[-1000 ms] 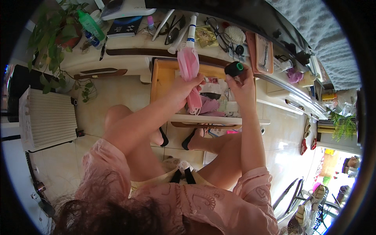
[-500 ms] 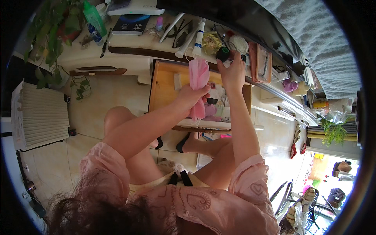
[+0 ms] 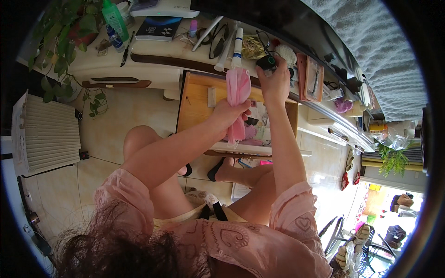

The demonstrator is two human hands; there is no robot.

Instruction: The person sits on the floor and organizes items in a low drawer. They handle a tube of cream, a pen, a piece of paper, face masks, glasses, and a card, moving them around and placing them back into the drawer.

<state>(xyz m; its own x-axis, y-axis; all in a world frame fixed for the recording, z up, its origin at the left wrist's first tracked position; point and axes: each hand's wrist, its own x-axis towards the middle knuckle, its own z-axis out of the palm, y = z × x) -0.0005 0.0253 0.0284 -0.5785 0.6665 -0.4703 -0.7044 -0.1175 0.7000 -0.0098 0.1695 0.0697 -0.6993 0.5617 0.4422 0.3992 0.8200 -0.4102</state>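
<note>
Pink face masks [image 3: 238, 87], bunched together, are gripped round the middle by the left hand [image 3: 229, 113], fingers closed; one end pokes out toward twelve o'clock, the other toward six, above the open drawer [image 3: 197, 99]. Inside it, between three and five o'clock from that hand, lie papers [image 3: 259, 110] and something purple [image 3: 249, 131].

Farther off, at two o'clock from the left hand, the right hand [image 3: 275, 79] curls its fingers round a black round thing [image 3: 266, 63] with a green ring. The masks sit near nine o'clock from the right hand, apart from it.

The step in hand seems to be steadying the masks while handling the black thing at the bench [image 3: 160, 47]; whether it touches down, I cannot tell. A next move there would call for a careful grip, with a gold packet [image 3: 252, 48] at eleven o'clock and a pink tray [image 3: 312, 96] at three.
</note>
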